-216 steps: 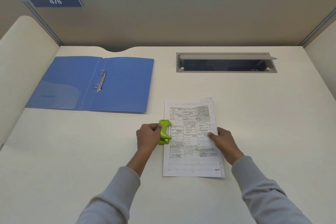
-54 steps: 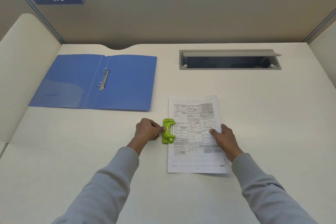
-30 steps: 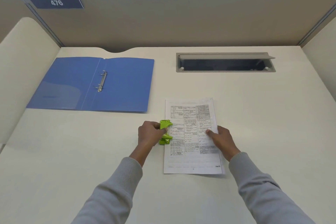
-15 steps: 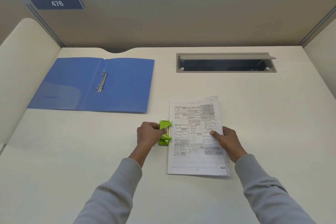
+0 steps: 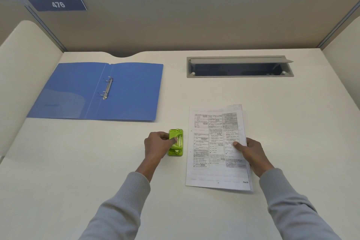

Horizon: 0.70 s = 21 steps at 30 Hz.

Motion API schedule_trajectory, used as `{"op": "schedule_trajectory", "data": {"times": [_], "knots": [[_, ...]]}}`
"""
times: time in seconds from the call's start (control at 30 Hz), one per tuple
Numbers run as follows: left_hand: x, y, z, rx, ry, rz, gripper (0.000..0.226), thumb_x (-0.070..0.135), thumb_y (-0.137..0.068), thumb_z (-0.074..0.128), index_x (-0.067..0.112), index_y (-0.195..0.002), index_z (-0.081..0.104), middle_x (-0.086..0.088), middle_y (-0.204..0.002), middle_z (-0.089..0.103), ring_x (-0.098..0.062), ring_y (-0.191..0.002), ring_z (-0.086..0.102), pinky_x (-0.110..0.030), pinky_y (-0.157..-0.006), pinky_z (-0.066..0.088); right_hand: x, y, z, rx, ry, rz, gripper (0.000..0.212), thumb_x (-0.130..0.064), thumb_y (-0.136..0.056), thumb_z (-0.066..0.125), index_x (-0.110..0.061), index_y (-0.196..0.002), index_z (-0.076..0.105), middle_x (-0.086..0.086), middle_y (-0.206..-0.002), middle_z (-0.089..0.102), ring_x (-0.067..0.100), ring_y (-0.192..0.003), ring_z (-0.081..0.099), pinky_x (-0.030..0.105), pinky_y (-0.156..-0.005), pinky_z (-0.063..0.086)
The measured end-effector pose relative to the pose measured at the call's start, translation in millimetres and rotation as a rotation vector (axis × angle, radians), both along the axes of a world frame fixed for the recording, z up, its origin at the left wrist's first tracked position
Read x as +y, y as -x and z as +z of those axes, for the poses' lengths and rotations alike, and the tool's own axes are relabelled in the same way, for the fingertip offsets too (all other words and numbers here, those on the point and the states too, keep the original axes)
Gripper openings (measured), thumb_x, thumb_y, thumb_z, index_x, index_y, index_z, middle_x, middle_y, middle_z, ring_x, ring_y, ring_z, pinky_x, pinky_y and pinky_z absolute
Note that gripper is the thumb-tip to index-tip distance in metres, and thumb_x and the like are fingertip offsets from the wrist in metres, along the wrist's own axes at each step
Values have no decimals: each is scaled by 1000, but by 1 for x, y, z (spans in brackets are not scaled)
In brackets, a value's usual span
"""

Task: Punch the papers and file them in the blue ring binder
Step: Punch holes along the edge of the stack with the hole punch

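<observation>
A thin stack of printed papers [image 5: 216, 148] lies on the desk in front of me. My right hand [image 5: 251, 154] grips its right edge, thumb on top. A small green hole punch [image 5: 176, 142] stands just left of the papers, with a narrow gap between them. My left hand [image 5: 158, 145] holds the punch from its left side, thumb on its top. The blue ring binder [image 5: 97, 91] lies open and flat at the back left, its two metal rings [image 5: 107, 88] closed and with no sheets on them.
A grey cable hatch [image 5: 240, 66] with its lid raised is set into the desk at the back right. Beige partition walls close off the back and both sides. A number sign [image 5: 57, 4] reads 476.
The papers' left edge was inside the punch one second ago. My right hand has pulled the stack out to the right, and it now lies apart from the punch. My left hand stayed on the punch.
</observation>
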<state>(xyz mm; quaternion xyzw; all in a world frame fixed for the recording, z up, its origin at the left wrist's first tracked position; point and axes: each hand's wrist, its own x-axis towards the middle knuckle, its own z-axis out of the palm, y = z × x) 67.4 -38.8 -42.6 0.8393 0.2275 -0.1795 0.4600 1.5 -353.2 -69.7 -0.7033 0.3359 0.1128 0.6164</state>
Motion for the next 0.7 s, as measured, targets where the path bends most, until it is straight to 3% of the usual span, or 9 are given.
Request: {"op": "schedule_trajectory", "data": {"times": [0.17, 0.23, 0.3, 0.4, 0.5, 0.7], "knots": [[3, -4, 4, 34, -8, -8, 35, 42, -73, 88, 18, -97, 79, -1, -91, 77, -21, -90, 73, -29, -61, 56, 3, -1, 2, -11, 3, -6, 12, -13, -96, 70, -17, -107, 72, 7, -111, 77, 29, -103, 73, 48, -99, 57], [5, -4, 3, 40, -4, -6, 32, 41, -75, 87, 18, -96, 79, 0, -90, 77, -21, -90, 72, -27, -59, 53, 2, -1, 2, -12, -2, -9, 18, -14, -96, 70, -11, -114, 72, 6, -110, 77, 28, -103, 73, 46, -98, 57], [6, -3, -1, 48, 12, 5, 29, 37, -76, 86, 18, -96, 80, 0, -89, 77, -22, -90, 73, -30, -65, 59, 2, 0, 1, -17, -16, -16, 23, -14, -95, 71, -9, -118, 72, 5, -109, 77, 28, -102, 74, 46, -98, 57], [7, -2, -10, 55, 79, 54, 19, 33, -74, 87, 20, -86, 78, -2, -87, 77, -23, -90, 74, -43, -82, 64, 1, 1, 3, -23, -38, -20, 15, -13, -95, 71, -15, -110, 73, 5, -109, 77, 27, -101, 74, 46, -96, 58], [8, -3, -15, 69, 113, 85, 14, 28, -76, 87, 20, -78, 77, -5, -85, 77, -24, -86, 75, -45, -85, 63, 2, 1, 4, -30, -38, -20, 17, -13, -95, 71, -13, -112, 73, 5, -109, 78, 26, -101, 74, 44, -94, 59], [7, -17, -12, 110, 237, 153, 15, 14, -79, 86, 7, -84, 73, -16, -99, 74, -29, -89, 75, -41, -85, 64, 0, 2, 2, -24, -53, -22, 21, -15, -95, 72, -10, -115, 73, 5, -109, 78, 26, -101, 75, 46, -94, 59]]}}
